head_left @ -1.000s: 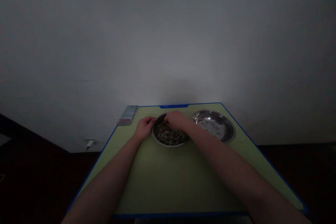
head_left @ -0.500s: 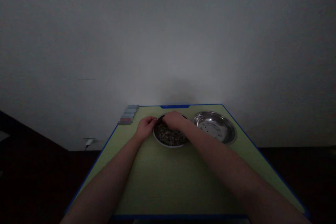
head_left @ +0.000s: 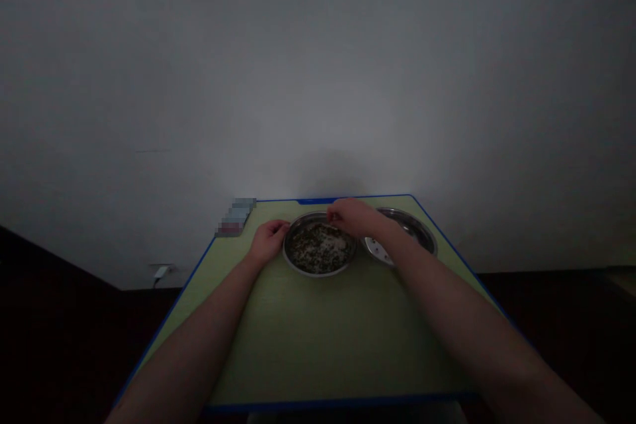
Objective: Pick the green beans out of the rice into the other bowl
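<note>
Left grip [head_left: 268, 240] curled at the filled bowl's [head_left: 318, 275] left rim, right grip [head_left: 350, 217] bunched over its far-right edge, can't tell if either's holding anything; bowl's round, mouth up, near the tabletop's [head_left: 318, 344] back edge

Wall [head_left: 318, 79] at twelve, and here's the table [head_left: 318, 338] running up to it! Just under twelve on it sits the first bowl [head_left: 318, 275], grains [head_left: 318, 248] spread inside. The left hand [head_left: 268, 240] is at that bowl's ten o'clock rim, the right hand [head_left: 355, 217] over its one o'clock edge. Right beside, at three, the second bowl [head_left: 430, 238], a few bits [head_left: 378, 253] inside, forearm [head_left: 437, 288] crossing above. Out at the table's eleven o'clock corner, a blurred item [head_left: 235, 218]; beyond, at ten, a plug [head_left: 160, 272] on the wall.
</note>
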